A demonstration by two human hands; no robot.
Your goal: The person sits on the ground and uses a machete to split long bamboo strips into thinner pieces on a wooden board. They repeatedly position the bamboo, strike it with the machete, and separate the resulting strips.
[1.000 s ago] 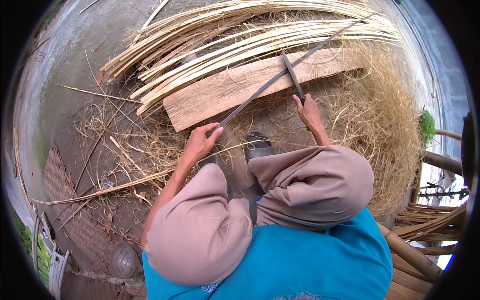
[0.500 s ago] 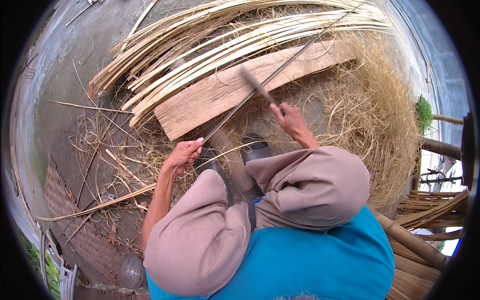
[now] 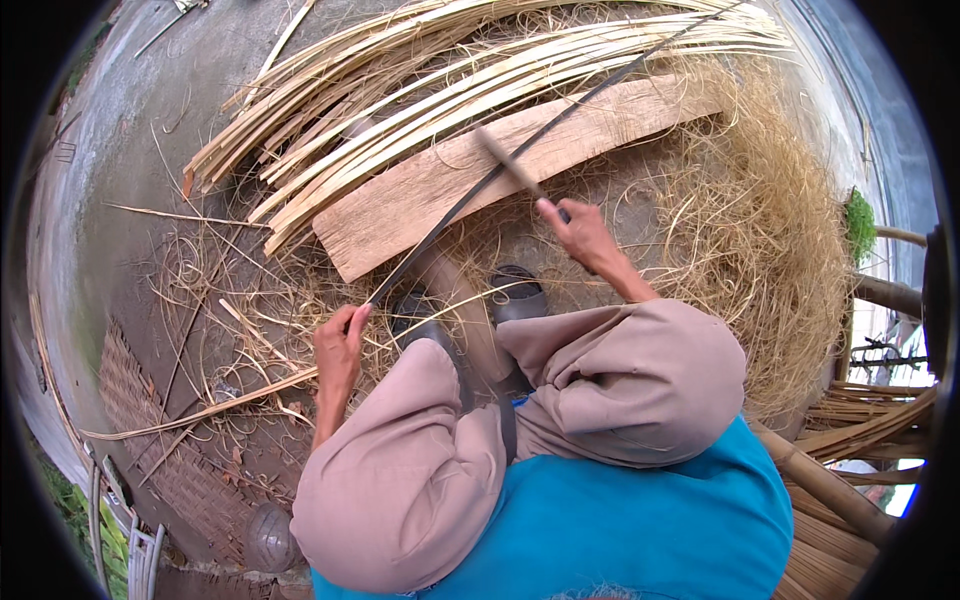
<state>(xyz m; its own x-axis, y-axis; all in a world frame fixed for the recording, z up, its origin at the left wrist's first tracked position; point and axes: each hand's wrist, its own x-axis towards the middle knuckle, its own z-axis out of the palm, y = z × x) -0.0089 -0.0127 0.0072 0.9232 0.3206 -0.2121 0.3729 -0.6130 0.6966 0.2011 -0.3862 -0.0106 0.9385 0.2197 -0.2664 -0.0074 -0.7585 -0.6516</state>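
My left hand (image 3: 338,348) pinches the near end of a long dark strip (image 3: 428,238), apparently bamboo, in front of my left knee. The strip runs diagonally away to the upper right, over a wooden plank (image 3: 385,222). In my right hand (image 3: 584,238), closed round its handle, is a knife (image 3: 510,162). Its blade points up and left and crosses the strip near the plank's front edge; whether the edge bites into the strip cannot be made out.
Beyond the plank lies a bundle of pale split bamboo strips (image 3: 430,108). A large heap of thin curled shavings (image 3: 755,240) spreads to the right, with more scattered at left. A woven mat (image 3: 165,440) and a clear plastic container (image 3: 270,538) lie at lower left.
My left hand has moved left and down, drawing the strip's near end toward me. My right hand and the knife have stayed almost in place, shifting only slightly.
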